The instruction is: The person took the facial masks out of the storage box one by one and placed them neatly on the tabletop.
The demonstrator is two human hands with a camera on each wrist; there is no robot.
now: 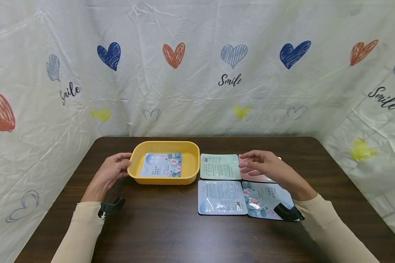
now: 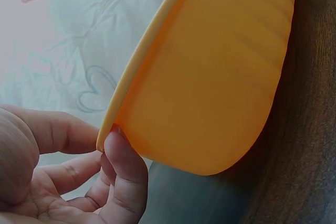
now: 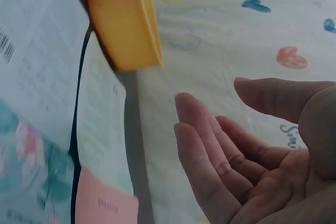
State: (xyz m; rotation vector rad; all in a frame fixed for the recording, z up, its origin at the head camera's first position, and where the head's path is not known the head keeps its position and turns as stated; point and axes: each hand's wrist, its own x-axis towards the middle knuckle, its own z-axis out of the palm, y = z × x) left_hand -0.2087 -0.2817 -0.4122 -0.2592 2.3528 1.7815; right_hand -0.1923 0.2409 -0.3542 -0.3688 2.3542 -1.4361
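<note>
My left hand [image 1: 108, 171] pinches the left end of a yellow plastic basin [image 1: 166, 180] by its rim, thumb and forefinger on either side in the left wrist view. A pale blue sheet mask packet [image 1: 161, 165] with pink flowers lies inside the basin. Over a pink packet [image 1: 260, 178] hovers my right hand [image 1: 266, 164], fingers loosely bent and apart, holding nothing; it partly covers that packet. Left of the pink one lies a light green packet [image 1: 219, 167]. Nearer me are a light blue packet [image 1: 221, 199], text side up, and a floral blue-green packet [image 1: 266, 197].
Everything rests on a dark brown wooden table [image 1: 158, 226]. A white cloth [image 1: 197, 22] printed with hearts hangs behind and along both sides. Black wrist straps [image 1: 110, 207] sit over the beige sleeves.
</note>
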